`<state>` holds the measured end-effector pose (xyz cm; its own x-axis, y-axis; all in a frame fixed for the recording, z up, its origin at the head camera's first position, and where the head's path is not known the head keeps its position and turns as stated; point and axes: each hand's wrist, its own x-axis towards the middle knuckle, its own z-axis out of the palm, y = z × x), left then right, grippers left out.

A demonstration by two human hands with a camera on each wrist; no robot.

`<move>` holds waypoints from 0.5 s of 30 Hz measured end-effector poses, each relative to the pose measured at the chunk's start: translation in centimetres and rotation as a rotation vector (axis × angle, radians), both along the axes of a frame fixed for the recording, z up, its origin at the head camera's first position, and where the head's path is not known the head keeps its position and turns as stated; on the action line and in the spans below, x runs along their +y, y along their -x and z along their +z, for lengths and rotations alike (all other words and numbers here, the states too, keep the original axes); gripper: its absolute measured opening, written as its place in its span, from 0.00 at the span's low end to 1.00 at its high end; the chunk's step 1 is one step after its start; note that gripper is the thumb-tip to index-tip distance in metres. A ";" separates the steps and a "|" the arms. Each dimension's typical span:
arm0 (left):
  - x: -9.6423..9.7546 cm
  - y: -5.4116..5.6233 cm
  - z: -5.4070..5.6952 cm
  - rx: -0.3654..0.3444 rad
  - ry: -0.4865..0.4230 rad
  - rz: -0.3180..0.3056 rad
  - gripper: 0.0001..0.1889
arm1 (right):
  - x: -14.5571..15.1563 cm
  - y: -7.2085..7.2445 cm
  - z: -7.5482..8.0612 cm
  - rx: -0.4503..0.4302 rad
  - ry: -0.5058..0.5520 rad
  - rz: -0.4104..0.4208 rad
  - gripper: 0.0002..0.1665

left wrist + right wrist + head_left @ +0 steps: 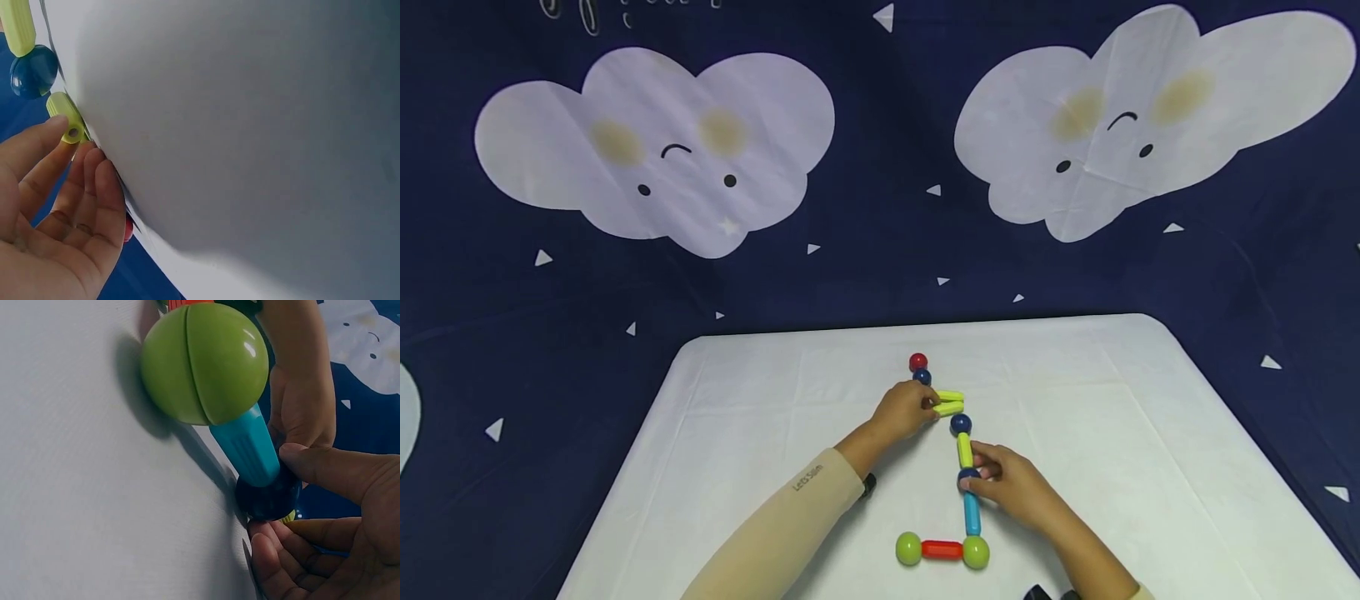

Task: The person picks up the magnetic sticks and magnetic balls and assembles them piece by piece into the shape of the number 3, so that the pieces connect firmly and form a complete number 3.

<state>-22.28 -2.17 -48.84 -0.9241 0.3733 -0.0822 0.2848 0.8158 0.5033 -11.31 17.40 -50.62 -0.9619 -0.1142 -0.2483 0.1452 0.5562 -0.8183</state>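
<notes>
My left hand (904, 410) pinches a yellow-green magnetic rod (950, 409) between thumb and index finger; the left wrist view shows the hole in the rod's end (73, 132). Another yellow-green rod (952, 396) lies alongside it. My right hand (1017, 487) grips a dark blue ball (269, 499), thumb on one side and fingers on the other. That ball joins an upper yellow-green rod (965, 451) to a light blue rod (972, 514). A second dark blue ball (960, 425) tops the chain, close to the pinched rod. Below, a green ball (975, 552) joins a red rod (942, 550).
Another green ball (908, 548) ends the red rod on the left. Beyond my left hand sit a red ball (918, 362) and a dark blue ball (922, 377). The white table (760, 433) ends at a dark blue cloth (880, 283) printed with clouds.
</notes>
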 end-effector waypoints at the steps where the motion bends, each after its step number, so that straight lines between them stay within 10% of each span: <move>1: -0.1 0.0 0.0 0.003 0.003 0.001 0.11 | 0.0 0.0 0.0 0.000 0.001 -0.001 0.40; 15: -2.9 -0.9 0.1 -0.006 -0.012 0.043 0.08 | -0.2 0.4 0.2 0.000 -0.003 0.010 0.39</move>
<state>-21.38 -5.02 -48.70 -0.9388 0.3341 -0.0833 0.2467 0.8214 0.5143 -11.68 17.15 -50.42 -0.9608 -0.1229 -0.2486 0.1397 0.5598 -0.8168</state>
